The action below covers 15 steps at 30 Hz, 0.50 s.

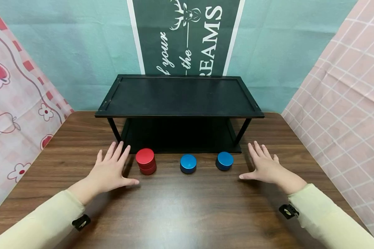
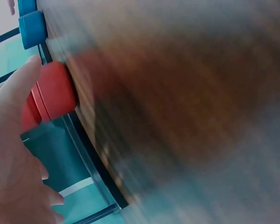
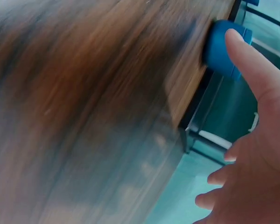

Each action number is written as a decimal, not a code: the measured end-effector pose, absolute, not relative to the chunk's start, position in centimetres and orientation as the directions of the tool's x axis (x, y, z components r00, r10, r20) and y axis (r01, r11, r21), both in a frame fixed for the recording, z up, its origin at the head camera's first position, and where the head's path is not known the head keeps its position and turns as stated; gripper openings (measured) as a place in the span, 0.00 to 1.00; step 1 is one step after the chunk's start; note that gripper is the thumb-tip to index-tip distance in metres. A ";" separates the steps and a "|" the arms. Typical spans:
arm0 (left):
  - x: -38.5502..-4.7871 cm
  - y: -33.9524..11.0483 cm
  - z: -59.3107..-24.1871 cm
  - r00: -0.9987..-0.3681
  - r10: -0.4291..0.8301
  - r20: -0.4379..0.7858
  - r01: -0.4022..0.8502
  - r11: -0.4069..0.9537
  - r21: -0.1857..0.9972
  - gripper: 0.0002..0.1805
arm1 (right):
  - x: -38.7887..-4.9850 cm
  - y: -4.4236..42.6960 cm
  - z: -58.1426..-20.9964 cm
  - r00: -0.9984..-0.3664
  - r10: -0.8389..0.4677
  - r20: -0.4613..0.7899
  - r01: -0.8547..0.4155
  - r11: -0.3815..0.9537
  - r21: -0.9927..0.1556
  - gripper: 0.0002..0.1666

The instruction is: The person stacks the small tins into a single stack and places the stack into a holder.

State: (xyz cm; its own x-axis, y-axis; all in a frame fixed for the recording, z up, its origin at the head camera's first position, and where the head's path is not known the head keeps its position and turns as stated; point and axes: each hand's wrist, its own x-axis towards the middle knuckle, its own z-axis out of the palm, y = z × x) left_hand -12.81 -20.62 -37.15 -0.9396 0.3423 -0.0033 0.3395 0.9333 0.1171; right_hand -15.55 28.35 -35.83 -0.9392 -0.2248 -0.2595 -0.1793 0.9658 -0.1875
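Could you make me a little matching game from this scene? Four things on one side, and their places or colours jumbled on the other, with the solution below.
Things
1. Red cylinder
2. Middle cylinder
3. Black shelf
4. Right hand

Places or colours
A. Farther back than the row of cylinders, with two levels
B. Empty, fingers outstretched, beside the blue cylinder at the row's right end
C. Blue all over
D. At the left end of the row, as the person sees it

Right pairs
1-D, 2-C, 3-A, 4-B
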 end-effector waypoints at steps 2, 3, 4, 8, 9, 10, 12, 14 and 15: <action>-12.7 -20.6 -37.1 -0.939 0.343 -0.014 0.339 0.933 0.124 0.65 | -15.4 28.4 -35.8 -0.939 -0.223 -0.260 -0.178 0.966 -0.185 0.74; -12.7 -20.5 -37.1 -0.938 0.346 -0.016 0.341 0.931 0.130 0.64 | -15.4 28.5 -35.9 -0.940 -0.224 -0.259 -0.180 0.966 -0.184 0.74; -12.7 -20.5 -37.2 -0.937 0.348 -0.022 0.341 0.929 0.141 0.64 | -15.3 28.5 -35.9 -0.939 -0.225 -0.258 -0.181 0.966 -0.184 0.74; -12.6 -20.2 -37.2 -0.934 0.358 -0.018 0.349 0.919 0.186 0.63 | -15.0 28.4 -35.9 -0.941 -0.238 -0.240 -0.191 0.960 -0.203 0.72; -12.7 -20.1 -37.2 -0.934 0.358 -0.015 0.348 0.917 0.196 0.63 | -15.0 28.3 -35.9 -0.942 -0.242 -0.234 -0.194 0.958 -0.211 0.71; -12.7 -20.0 -37.2 -0.934 0.357 -0.014 0.346 0.915 0.208 0.63 | -15.0 28.2 -35.9 -0.942 -0.247 -0.227 -0.197 0.955 -0.221 0.70; -12.7 -19.9 -37.3 -0.934 0.356 -0.015 0.342 0.909 0.236 0.62 | -15.0 27.9 -35.9 -0.943 -0.258 -0.210 -0.206 0.949 -0.240 0.69; -12.9 -19.8 -37.4 -0.934 0.357 -0.015 0.340 0.903 0.264 0.62 | -15.0 27.7 -36.0 -0.945 -0.268 -0.188 -0.217 0.943 -0.254 0.67; -13.0 -19.7 -37.4 -0.932 0.362 -0.012 0.344 0.895 0.284 0.62 | -15.0 27.6 -36.1 -0.946 -0.273 -0.175 -0.222 0.939 -0.264 0.66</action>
State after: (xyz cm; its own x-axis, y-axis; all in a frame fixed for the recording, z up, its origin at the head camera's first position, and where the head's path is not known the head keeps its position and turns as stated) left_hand -12.96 -19.73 -37.44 -0.9322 0.3617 -0.0120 0.3436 0.8950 0.2845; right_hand -14.97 27.62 -36.08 -0.9460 -0.2726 -0.1753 -0.2217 0.9388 -0.2636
